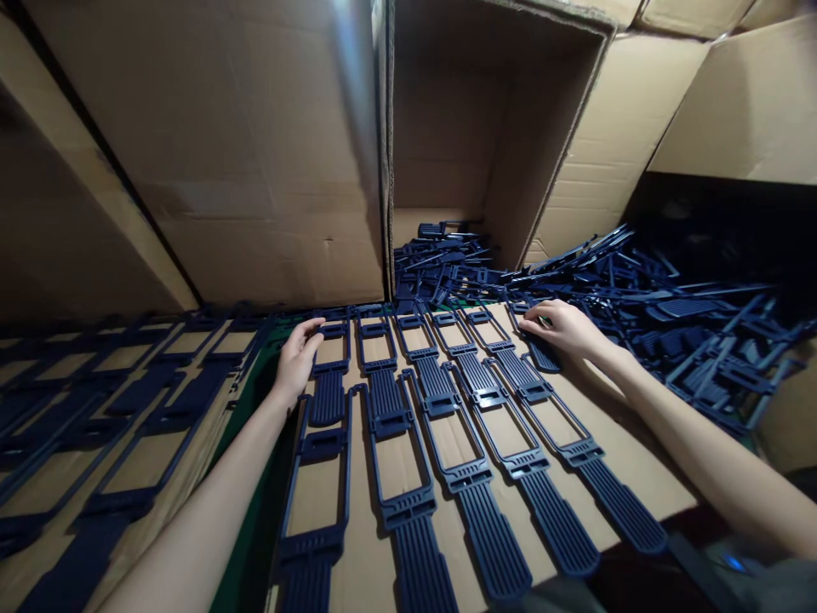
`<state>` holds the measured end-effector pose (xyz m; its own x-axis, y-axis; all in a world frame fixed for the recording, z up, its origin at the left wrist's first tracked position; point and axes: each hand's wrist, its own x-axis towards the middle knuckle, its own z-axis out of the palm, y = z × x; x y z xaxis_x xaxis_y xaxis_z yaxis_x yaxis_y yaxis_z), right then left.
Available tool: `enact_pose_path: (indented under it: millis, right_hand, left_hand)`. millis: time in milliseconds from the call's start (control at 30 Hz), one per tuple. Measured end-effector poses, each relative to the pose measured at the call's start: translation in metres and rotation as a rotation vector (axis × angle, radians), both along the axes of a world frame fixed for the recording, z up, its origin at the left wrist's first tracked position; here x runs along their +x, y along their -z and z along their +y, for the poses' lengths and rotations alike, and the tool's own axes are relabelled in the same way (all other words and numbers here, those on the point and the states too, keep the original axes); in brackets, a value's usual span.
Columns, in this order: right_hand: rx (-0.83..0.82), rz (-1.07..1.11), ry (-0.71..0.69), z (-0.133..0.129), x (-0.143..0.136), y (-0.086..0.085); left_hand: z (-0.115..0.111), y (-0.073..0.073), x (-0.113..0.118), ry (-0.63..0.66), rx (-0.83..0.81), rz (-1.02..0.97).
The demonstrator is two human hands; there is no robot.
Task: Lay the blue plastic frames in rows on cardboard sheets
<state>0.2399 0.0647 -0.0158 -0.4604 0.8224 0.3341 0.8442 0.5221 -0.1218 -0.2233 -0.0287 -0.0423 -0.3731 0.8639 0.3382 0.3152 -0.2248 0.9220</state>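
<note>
Fiddly far-row positioning, imo
Right hand [568, 328] seems to pinch the end frame [544, 356], cardboard's [644, 477] 1 o'clock; left hand [297, 362] at the corner frame [329, 398], 11 o'clock, can't tell its grip. Needs light fingers.

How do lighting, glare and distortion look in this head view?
Head view: a pale bluish streak of glare on the tall carton panel; the open box's interior is shadowed, the far right very dark; wide-angle stretch toward the edges; dark parts at left look softer than the centre rows.
</note>
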Motion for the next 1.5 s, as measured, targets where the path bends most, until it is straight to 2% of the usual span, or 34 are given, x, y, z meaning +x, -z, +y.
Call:
enact_pose_path:
  millis: [467, 1067, 1167, 1300, 1400, 1500]
  right_hand:
    - [-0.004, 0.104, -0.138, -0.003, -0.002, 0.007]
    - [-0.010, 0.085, -0.199, -0.015, -0.013, -0.003]
    - [-0.005, 0.083, -0.183, -0.013, -0.011, -0.011]
    - [0.054, 0.030, -0.172, 0.000, -0.017, -0.034]
    - [0.066, -0.057, -0.161, 0.018, -0.037, -0.055]
    - [0.033, -0.172, -0.100, 0.040, -0.069, -0.069]
  left_hand:
    - [-0.002, -0.003, 0.003, -0.012, -0.006, 0.003]
    - [-0.002, -0.002, 0.002, 0.000, -0.013, 0.009]
    - [-0.001, 0.001, 0.000, 0.007, -0.008, 0.000]
    - [0.001, 0.004, -0.003, 0.009, 0.005, 0.008]
    - [0.000, 0.005, -0.003, 0.016, 0.010, 0.013]
    - [-0.001, 0.006, -0.003, 0.028, 0.010, 0.011]
